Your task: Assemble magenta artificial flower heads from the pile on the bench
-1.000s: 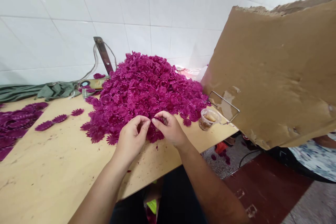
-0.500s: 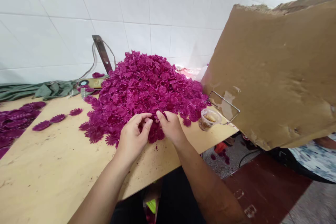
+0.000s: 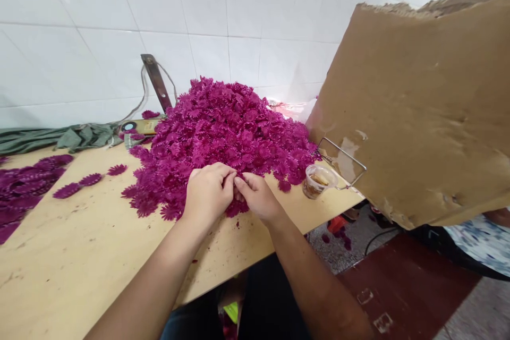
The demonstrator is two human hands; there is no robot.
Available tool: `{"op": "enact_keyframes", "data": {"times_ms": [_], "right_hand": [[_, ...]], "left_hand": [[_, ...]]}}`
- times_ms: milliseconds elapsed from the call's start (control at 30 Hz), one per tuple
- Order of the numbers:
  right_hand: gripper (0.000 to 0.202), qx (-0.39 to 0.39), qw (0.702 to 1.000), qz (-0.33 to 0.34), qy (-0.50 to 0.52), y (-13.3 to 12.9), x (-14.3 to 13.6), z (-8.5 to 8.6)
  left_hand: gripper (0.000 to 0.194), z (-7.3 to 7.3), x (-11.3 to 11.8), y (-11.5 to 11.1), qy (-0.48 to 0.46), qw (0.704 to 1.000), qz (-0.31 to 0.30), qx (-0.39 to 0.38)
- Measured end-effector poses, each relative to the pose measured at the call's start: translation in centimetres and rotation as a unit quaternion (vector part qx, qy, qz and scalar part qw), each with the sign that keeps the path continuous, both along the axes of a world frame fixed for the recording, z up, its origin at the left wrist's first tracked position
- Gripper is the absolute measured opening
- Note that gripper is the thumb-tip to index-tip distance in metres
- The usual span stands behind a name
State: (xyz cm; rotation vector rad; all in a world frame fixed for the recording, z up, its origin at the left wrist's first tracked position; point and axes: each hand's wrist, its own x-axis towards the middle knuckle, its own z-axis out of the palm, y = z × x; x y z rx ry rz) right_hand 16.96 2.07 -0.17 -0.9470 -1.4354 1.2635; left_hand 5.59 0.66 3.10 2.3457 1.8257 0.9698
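Observation:
A large heap of magenta flower heads is piled on the pale wooden table. At its near edge my left hand and my right hand meet, fingertips touching. Both are closed in a pinch. Whatever lies between the fingers is hidden or too small to make out; the magenta of the heap shows just around them. To the right of my right hand stands a clear plastic cup with brown liquid in it.
A wire frame and a big cardboard sheet stand at the right. More magenta flower pieces lie far left, with a few loose ones between. Green cloth runs along the tiled wall. Part of a person shows at the right edge.
My left hand has turned over so its back faces up, and its fingers have closed in against my right hand's fingertips. My right hand has curled slightly and stayed nearly in place.

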Motion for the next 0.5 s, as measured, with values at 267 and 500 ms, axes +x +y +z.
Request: {"op": "enact_keyframes", "data": {"times_ms": [267,500], "right_hand": [[0.025,0.033,0.997,-0.037,-0.055,-3.8,-0.8,0.4],[0.011,-0.072,0.994,-0.04,0.076,-1.2,0.4,1.5]], "left_hand": [[0.027,2.4,-4.7,4.0,-0.11,0.954,0.28,-0.019],[0.043,2.2,-7.1,3.6,-0.027,0.989,0.136,0.053]]}}
